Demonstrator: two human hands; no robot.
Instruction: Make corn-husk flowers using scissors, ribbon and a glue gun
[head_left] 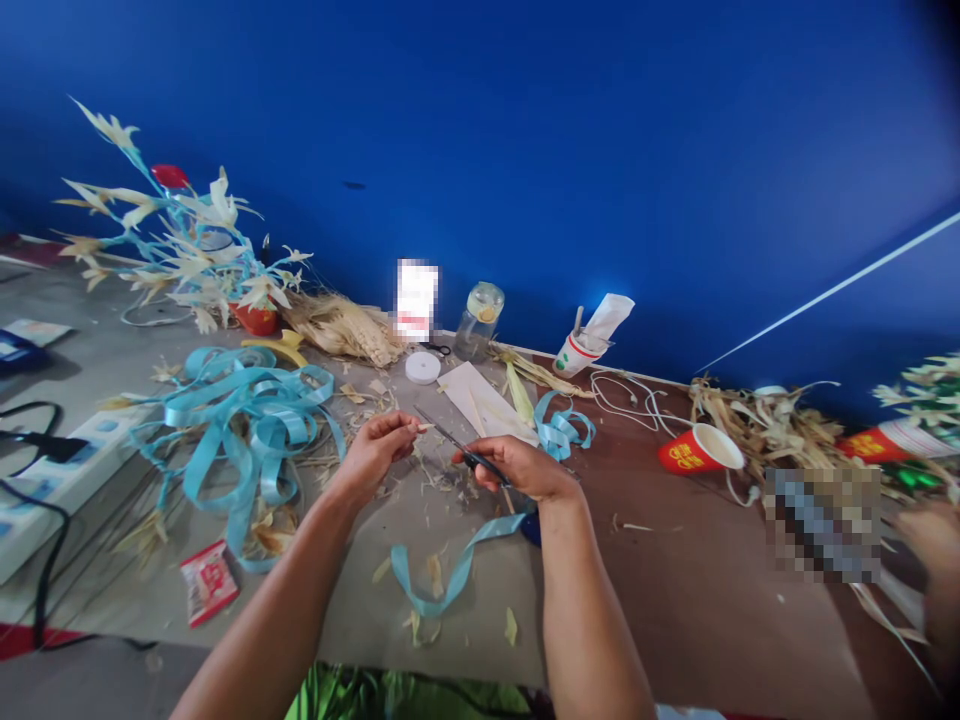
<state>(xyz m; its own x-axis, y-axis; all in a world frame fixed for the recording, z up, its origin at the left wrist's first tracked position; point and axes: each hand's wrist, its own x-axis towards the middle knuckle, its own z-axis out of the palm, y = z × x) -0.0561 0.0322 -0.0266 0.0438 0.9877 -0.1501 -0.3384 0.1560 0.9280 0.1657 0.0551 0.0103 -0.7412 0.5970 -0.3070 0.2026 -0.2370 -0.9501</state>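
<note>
My left hand (376, 452) is closed in a pinch on a small pale piece of corn husk (425, 428). Its exact shape is hard to make out. Dark scissors (448, 436) are gripped in my right hand (531, 466); their blades point up and left, close by the pinched piece. Whether blade and husk touch, I cannot tell. Below the hands a light blue ribbon (455, 585) curls across the table among scraps. Behind the scissors lie a flat pale card (472, 392) and a green-white corn husk (519, 392).
At left are a blue ribbon heap (251, 420), a power strip (82, 470) and husk flowers (202, 255) on stems. A glass jar (476, 325), tape roll (423, 367) and white cup (576, 355) stand behind. A red paper cup (694, 450) lies right; another person's hand (930, 540) is beyond.
</note>
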